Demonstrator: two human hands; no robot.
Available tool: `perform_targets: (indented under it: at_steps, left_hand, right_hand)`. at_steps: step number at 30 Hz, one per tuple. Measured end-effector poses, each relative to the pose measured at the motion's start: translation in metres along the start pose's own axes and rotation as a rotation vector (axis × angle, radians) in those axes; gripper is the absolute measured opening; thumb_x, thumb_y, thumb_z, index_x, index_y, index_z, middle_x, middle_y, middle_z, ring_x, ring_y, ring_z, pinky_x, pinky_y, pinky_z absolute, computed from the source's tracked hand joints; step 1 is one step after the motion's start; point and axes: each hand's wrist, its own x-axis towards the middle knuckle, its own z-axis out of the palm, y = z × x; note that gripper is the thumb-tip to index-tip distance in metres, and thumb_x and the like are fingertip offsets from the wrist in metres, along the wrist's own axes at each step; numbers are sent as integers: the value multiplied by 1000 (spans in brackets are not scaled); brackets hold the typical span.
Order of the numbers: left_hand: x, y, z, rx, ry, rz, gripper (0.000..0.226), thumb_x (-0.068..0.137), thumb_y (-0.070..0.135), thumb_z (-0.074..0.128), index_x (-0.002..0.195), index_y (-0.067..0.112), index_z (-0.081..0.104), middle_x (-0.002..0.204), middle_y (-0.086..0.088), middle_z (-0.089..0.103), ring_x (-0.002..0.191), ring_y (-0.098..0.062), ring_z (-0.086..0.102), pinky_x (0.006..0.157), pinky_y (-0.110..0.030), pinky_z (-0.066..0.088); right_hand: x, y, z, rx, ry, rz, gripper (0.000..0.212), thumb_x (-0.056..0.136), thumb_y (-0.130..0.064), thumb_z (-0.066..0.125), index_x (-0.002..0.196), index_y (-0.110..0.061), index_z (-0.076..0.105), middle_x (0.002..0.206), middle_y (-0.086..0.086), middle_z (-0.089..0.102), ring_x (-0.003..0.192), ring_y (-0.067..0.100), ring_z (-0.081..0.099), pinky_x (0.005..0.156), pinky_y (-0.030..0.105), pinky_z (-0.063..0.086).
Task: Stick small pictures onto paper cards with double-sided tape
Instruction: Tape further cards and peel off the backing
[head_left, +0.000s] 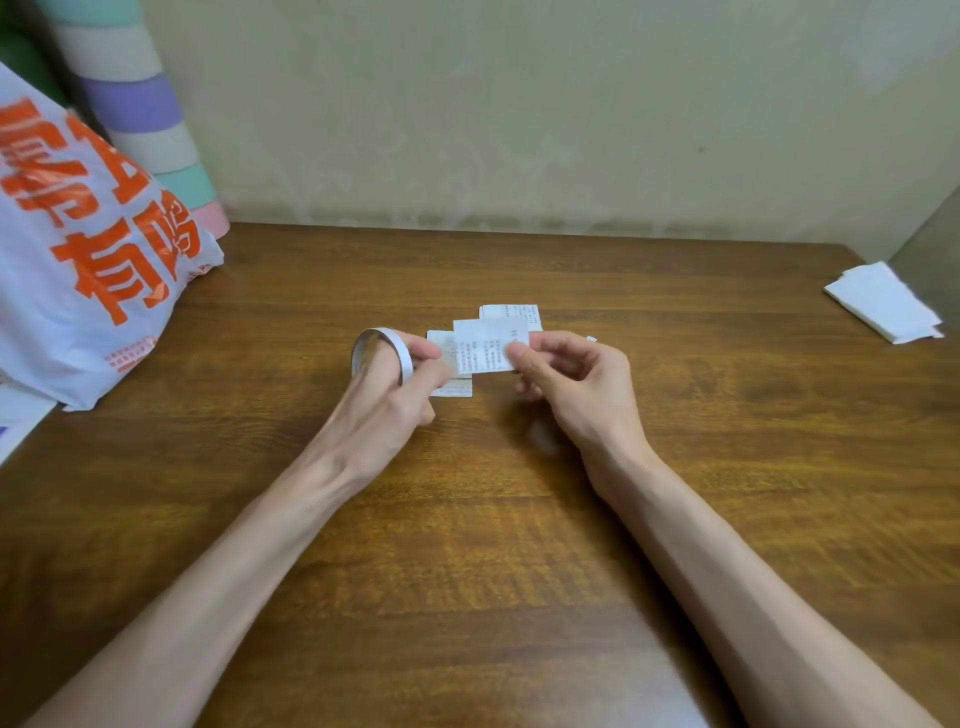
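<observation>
A small white paper card with printed text (485, 345) is held above the wooden table (519, 519), pinched at its left edge by my left hand (395, 400) and at its right edge by my right hand (571, 384). A thin ring of double-sided tape (382, 351) hangs round the fingers of my left hand. Two more printed paper pieces lie on the table beneath: one (511, 313) just behind the held card, another (452, 387) partly hidden under it and my left hand.
A white plastic bag with orange lettering (88, 249) stands at the left edge. Behind it leans a striped pastel roll (145, 114). Folded white paper (883, 301) lies at the far right, near a grey surface. A wall closes the table's back edge.
</observation>
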Motion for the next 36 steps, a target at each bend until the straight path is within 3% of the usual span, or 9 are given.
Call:
perform_targets:
  at_steps: [4, 6, 12, 16, 20, 23, 25, 28, 36]
  left_hand:
    - [0, 4, -2, -44, -143, 25, 14, 108, 30, 41, 104, 19, 48, 92, -4, 54, 60, -9, 43, 56, -19, 37]
    - [-2, 5, -1, -3, -169, 96, 24, 114, 26, 38, 104, 16, 58, 84, -1, 57, 61, -8, 47, 57, -18, 42]
    - [-3, 2, -1, 167, -148, 309, 33, 110, 40, 42, 94, 36, 70, 76, 1, 74, 94, -16, 73, 99, -39, 53]
    - [-2, -1, 2, 202, -106, 378, 34, 111, 43, 41, 112, 21, 66, 66, 12, 59, 64, -7, 55, 68, -27, 45]
    - [-2, -3, 5, 79, -78, 353, 35, 111, 38, 39, 112, 8, 58, 70, 25, 57, 68, 1, 52, 70, -22, 40]
    - [-1, -3, 4, 65, -96, 373, 21, 112, 27, 39, 118, 22, 59, 74, 11, 46, 70, -19, 44, 71, -33, 42]
    - [-1, -2, 5, 84, -89, 403, 24, 113, 19, 41, 122, 20, 63, 76, 9, 50, 71, -11, 48, 75, -19, 42]
    - [0, 0, 5, 90, -60, 425, 25, 112, 16, 44, 121, 15, 67, 79, 7, 64, 74, -12, 58, 76, -23, 48]
    - [-1, -2, 2, 138, -34, 430, 26, 112, 22, 46, 97, 17, 67, 73, 5, 59, 68, -11, 54, 66, -30, 44]
  right_hand:
    - [16, -1, -5, -128, 122, -61, 20, 91, -22, 82, 103, -8, 76, 86, 13, 79, 64, 7, 66, 66, 21, 55]
    - [24, -3, -6, -189, 161, -74, 17, 91, -25, 82, 101, -12, 77, 84, 8, 78, 64, 5, 66, 64, 19, 54]
    - [58, -2, -3, -309, 284, -66, 16, 88, -37, 82, 96, -24, 76, 82, -7, 78, 81, 10, 74, 85, 38, 61]
    - [65, -3, 4, -576, 289, -110, 24, 91, -42, 77, 109, -27, 74, 90, -12, 74, 95, 12, 71, 88, 37, 56]
    - [62, 3, 12, -868, 299, -213, 36, 93, -40, 75, 124, -25, 65, 113, -7, 61, 108, 17, 61, 79, 33, 43]
    - [55, 0, 16, -741, 235, -329, 30, 93, -37, 76, 119, -25, 68, 109, -6, 56, 99, 11, 59, 79, 26, 39]
    - [41, -8, 18, -553, 132, -451, 19, 93, -27, 75, 111, -23, 73, 100, -7, 61, 86, 6, 58, 77, 20, 40]
    - [12, -24, 23, -387, -12, -564, 18, 95, -16, 72, 111, -22, 76, 96, -6, 69, 84, 13, 65, 69, 24, 47]
    - [-7, -13, 22, -527, -4, -791, 22, 96, -25, 75, 116, -19, 80, 110, -4, 74, 97, 11, 69, 73, 26, 52]
